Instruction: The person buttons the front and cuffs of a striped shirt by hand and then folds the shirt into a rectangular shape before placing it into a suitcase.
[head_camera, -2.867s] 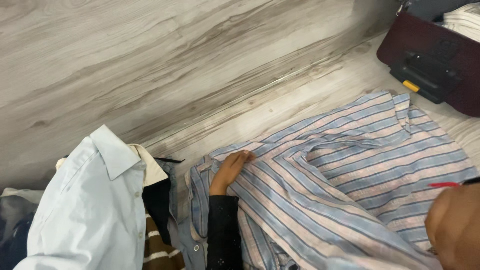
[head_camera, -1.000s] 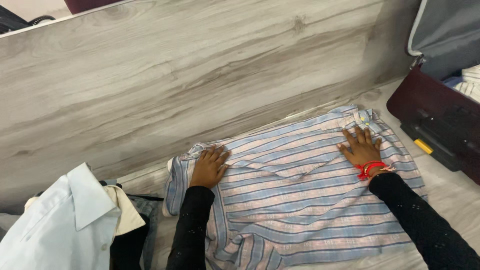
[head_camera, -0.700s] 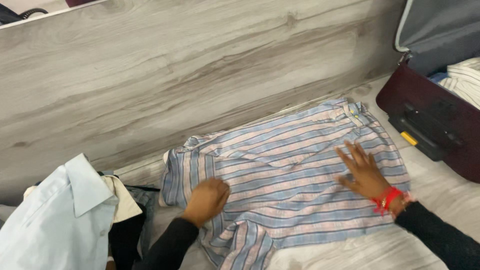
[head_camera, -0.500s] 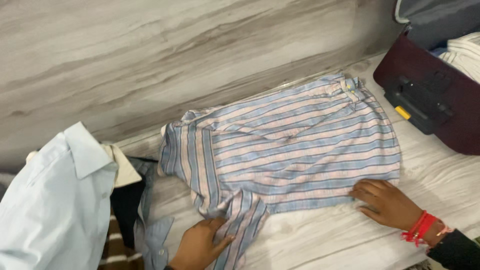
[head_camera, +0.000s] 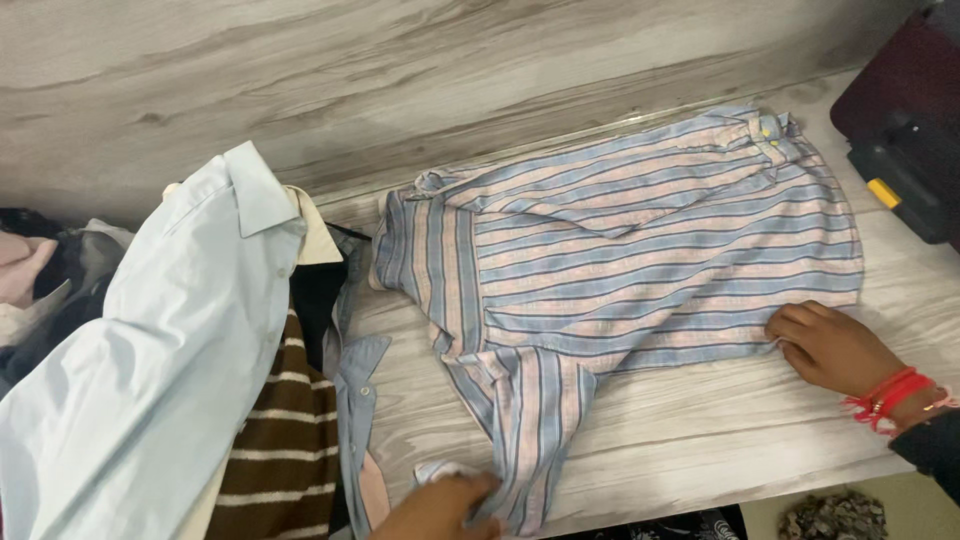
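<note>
Both hands' fingers pinch striped shirt (head_camera: 640, 240) edges.

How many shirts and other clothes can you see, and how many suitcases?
Striped shirts laid flat: 1, the blue and pink shirt
Light blue shirts: 1
Brown striped garments: 1
Dark red suitcases: 1
Total: 4; the heap at far left is too jumbled to count.

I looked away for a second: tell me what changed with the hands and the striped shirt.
Both hands came off the shirt's top and slid toward the person. The left hand now grips the sleeve end; the right hand pinches the near hem. The shirt stayed spread flat; the clothes pile stayed put.
</note>
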